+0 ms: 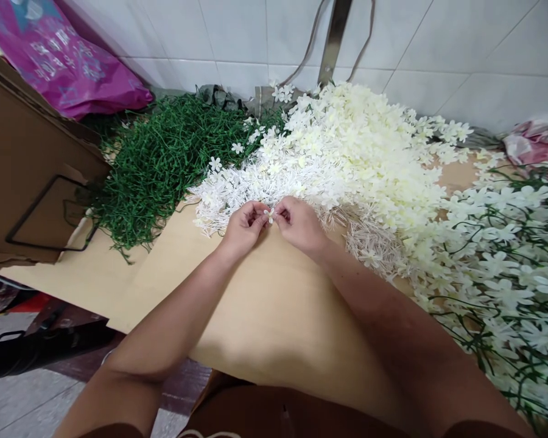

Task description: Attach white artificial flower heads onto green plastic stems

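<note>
Between my two hands is a small white artificial flower (269, 215), pinched by the fingertips from both sides. My left hand (245, 228) has its thumb and fingers closed at the flower's left edge. On the other side, my right hand (298, 222) grips it between thumb and forefinger. Just beyond the fingers lies a heap of thin white stamen pieces (237, 188). Behind and to the right rises a large pile of cream flower heads (360, 134). Green plastic stems (155, 158) are heaped at the left.
Finished-looking white flowers on green stems (506, 267) cover the right side. A cardboard box (22, 152) stands at the left, with a purple bag (82, 73) behind it. The tan board (274, 316) lies under my forearms; a tiled wall (237, 30) closes off the back.
</note>
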Available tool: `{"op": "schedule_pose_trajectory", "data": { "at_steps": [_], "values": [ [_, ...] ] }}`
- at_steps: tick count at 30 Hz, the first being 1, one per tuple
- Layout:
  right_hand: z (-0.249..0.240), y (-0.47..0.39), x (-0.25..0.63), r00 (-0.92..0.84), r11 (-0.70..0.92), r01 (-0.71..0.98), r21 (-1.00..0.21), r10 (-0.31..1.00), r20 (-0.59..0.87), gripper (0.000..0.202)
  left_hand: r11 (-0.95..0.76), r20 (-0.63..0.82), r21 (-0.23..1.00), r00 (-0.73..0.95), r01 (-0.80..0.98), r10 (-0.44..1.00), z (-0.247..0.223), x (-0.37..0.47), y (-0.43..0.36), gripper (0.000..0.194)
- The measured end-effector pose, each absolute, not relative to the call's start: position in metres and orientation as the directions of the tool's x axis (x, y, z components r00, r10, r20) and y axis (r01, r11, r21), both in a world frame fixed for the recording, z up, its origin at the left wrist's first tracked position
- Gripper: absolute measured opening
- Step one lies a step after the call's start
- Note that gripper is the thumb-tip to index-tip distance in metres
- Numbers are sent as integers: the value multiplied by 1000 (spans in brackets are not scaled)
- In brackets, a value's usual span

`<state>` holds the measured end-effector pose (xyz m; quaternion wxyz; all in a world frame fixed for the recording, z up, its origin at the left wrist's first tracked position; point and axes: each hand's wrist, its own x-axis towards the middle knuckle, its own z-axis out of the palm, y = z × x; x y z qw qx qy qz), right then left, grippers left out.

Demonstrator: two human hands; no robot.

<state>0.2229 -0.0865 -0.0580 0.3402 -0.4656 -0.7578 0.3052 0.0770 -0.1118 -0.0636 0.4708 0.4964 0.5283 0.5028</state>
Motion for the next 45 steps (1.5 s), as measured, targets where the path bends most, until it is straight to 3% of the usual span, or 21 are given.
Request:
{"op": "schedule_pose_trajectory", "data": {
  "at_steps": [3, 9, 13, 19, 24, 29, 33, 39, 45],
  "values": [
    [-58, -89, 222, -362, 434, 524, -732, 892, 270, 16, -23, 28, 997, -57, 77, 998, -63, 76, -112, 9],
    [-67, -85, 221, -334, 325, 367, -872, 920, 203, 9, -69, 77, 986, -47, 155, 996, -61, 75, -112, 9],
    [-67, -83, 221, -328, 271, 359, -893, 933, 151, 8, -71, 78, 985, -42, 154, 996, -63, 74, -112, 9],
    [-65, -85, 221, -310, 290, 386, -876, 935, 173, 11, -37, 39, 997, -38, 63, 999, -62, 75, -113, 11],
    [-72, -79, 223, -339, 248, 226, -942, 926, 163, 4, 49, -50, 992, -2, -112, 999, -57, 72, -115, 23],
    [-71, -76, 224, -299, 172, 61, -983, 943, 146, 15, 154, -158, 979, -19, -133, 987, -56, 72, -113, 25],
    [-68, -78, 221, -316, 134, -8, -991, 940, 130, 19, 145, -147, 980, -5, -132, 989, -55, 73, -114, 33],
    [-68, -82, 218, -290, 102, -70, -992, 950, 119, 26, 121, -113, 973, 50, -197, 992, -56, 73, -117, 49],
    [-69, -83, 218, -397, 49, -49, -998, 916, 65, 33, 121, -109, 970, 66, -209, 992, -60, 71, -116, 46]
  ]
}}
